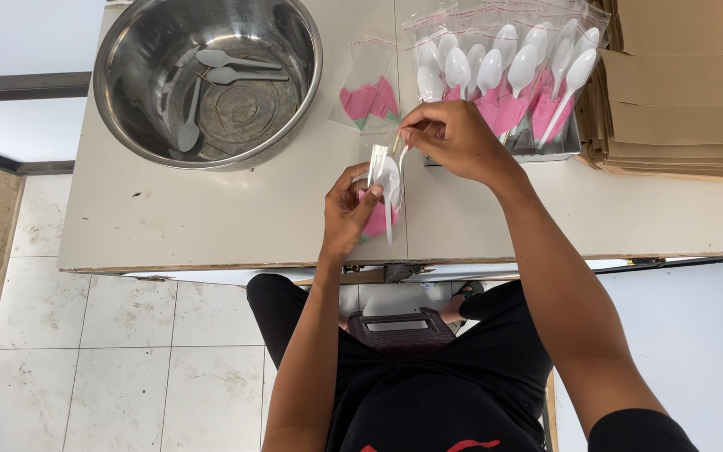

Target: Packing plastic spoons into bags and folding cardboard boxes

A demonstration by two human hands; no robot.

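Head view, read left to right. A steel bowl (pixel 207 79) stands at the left end of the worktop (pixel 169 218), holding 3 loose white plastic spoons (pixel 236 60). Just right of the bowl, 1 clear bag with a folded pink napkin (pixel 367 99) lies flat, with no spoon in it.

At centre, over the near edge of the worktop, the left hand (pixel 346 213) has its fingers closed on a small clear bag (pixel 382 197) that already holds a pink napkin and a white spoon, handle pointing down toward the person. The right hand (pixel 453 138) is just above it, fingers pinched shut on the top of the bag; a thin tan sliver, possibly a toothpick, shows at the fingertips, but it is too small to confirm.

Right of the hands, a tray of filled bags (pixel 508 71) stands packed, spoon bowls upright. At the far right lies a stack of flat brown cardboard (pixel 679 92).

Risks, as judged:
1. The bag is held clear of the worktop, near its edge. A slack left grip would drop it to the tiled floor (pixel 127 351).
2. The spoon bowl sits at the bag mouth. If it rides up, the mouth may not close and the film could split.
3. The thin sliver could pierce the film if pushed in at an angle.
4. The right forearm passes close to the filled bags; a wide elbow movement could tip them.
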